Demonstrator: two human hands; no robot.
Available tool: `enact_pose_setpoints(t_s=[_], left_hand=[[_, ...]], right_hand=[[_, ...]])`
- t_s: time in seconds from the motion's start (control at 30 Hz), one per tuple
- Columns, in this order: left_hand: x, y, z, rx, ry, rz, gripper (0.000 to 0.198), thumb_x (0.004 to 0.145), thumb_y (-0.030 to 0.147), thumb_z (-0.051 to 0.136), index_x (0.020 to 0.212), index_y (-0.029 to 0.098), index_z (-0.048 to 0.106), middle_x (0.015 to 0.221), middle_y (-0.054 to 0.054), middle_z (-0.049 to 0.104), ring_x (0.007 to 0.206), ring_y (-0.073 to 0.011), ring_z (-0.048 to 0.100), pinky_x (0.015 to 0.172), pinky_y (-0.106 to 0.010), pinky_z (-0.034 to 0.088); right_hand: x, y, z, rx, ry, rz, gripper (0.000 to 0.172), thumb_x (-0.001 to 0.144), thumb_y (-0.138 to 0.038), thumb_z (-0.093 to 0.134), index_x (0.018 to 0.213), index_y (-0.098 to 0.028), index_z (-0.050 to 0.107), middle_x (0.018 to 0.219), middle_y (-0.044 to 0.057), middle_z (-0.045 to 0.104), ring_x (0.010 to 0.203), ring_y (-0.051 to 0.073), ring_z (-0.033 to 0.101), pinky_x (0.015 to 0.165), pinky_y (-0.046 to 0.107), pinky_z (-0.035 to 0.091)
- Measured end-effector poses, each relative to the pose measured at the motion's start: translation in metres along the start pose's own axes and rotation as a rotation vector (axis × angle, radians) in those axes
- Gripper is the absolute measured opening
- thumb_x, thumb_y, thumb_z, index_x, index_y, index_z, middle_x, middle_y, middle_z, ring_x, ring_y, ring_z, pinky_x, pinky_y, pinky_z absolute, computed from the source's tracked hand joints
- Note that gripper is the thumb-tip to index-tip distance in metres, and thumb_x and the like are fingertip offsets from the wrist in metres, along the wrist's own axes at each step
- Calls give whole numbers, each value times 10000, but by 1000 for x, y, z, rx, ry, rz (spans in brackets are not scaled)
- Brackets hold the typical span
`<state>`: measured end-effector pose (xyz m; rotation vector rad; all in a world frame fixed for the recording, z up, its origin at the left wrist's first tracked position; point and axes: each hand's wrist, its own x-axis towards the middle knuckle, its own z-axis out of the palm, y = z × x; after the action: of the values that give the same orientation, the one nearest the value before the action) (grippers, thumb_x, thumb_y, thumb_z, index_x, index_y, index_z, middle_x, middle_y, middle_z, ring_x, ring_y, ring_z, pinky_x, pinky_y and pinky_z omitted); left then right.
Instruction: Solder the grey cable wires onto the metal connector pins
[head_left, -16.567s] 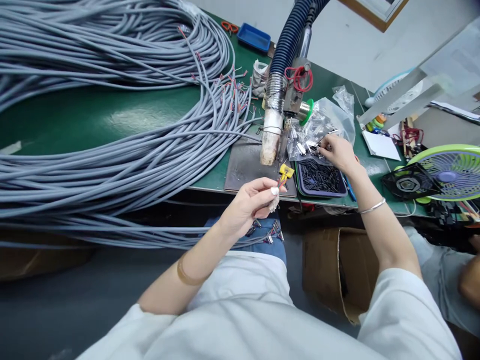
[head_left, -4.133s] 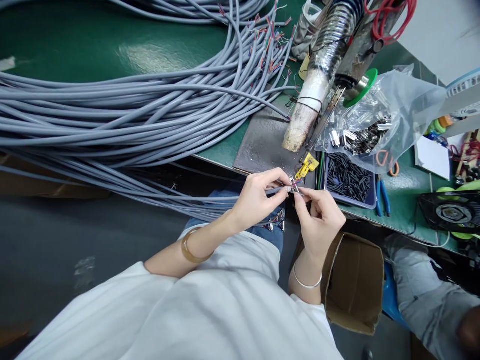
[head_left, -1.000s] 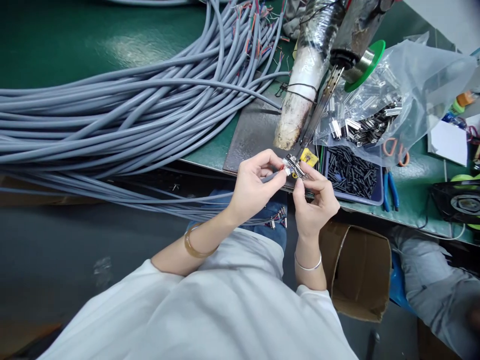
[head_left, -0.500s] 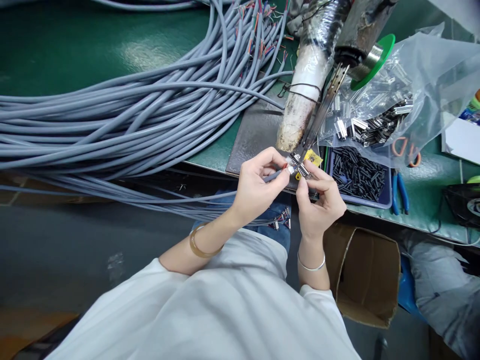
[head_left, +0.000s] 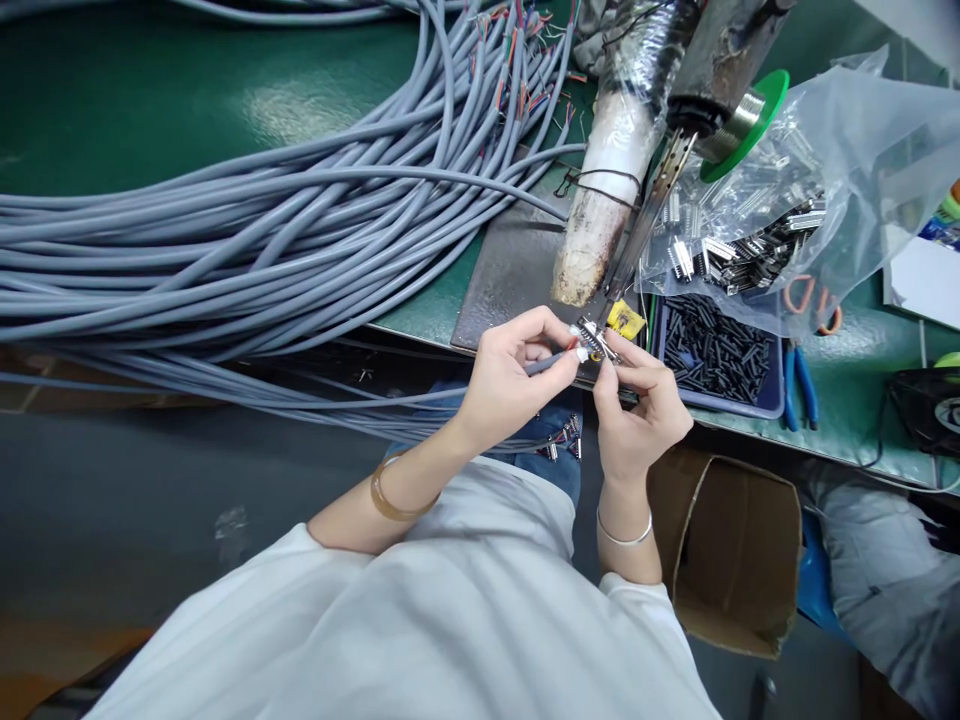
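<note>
My left hand pinches the end of a grey cable between thumb and fingers, with its thin wires close to the metal connector. A small metal connector is held by the fingertips of my right hand. Just above both hands, the tip of a soldering iron points down at the connector; whether they touch is too small to tell. Beside it, a white wrapped tube slants down over a dark metal plate. A yellow piece lies behind the right fingertips.
A big bundle of grey cables covers the left. On the right are a plastic bag of connectors, a bin of black sleeves, blue pliers, orange scissors and a green solder spool. Below stands a cardboard box.
My left hand has shifted slightly down and left with the cable. The connector sits slightly lower and is turned a little. My right hand has barely moved.
</note>
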<state>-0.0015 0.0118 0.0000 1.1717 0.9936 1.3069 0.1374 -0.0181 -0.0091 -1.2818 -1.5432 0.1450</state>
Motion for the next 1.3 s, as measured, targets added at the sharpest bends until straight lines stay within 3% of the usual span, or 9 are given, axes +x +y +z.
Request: enact_pose_setpoints(t_s=[0.1,0.37,0.8,1.3], left_hand=[[-2,2,2,-19,-8,-1,125,800,201,739,797,149,625,814,-7,675,569,-53,571,505,-153,455],[-1,3,8,125,74,129,90,819,157,687,766,157,614,761,8,639,607,-63,565,533,-150,450],[-1,-3,12,186,144,169,110,839,144,663,773,170,580,754,25,643,524,-39,511,499,-147,424],[-1,5,9,165,134,155,99,837,210,694,777,178,623,768,-6,654,651,-90,603,547,-174,465]], right_hand=[[0,-2,1,55,1,109,83,911,-186,675,860,-227,624,1054,42,800,956,198,789,777,335,671],[1,-2,2,-19,22,-33,95,902,-158,680,881,-234,626,1109,45,794,979,197,786,815,347,666],[2,3,5,-5,34,-82,133,879,-116,694,891,-236,636,1113,45,794,993,187,782,836,333,665],[9,-3,5,-71,39,-136,152,865,-135,725,931,-260,668,1096,23,796,987,217,786,858,383,664]])
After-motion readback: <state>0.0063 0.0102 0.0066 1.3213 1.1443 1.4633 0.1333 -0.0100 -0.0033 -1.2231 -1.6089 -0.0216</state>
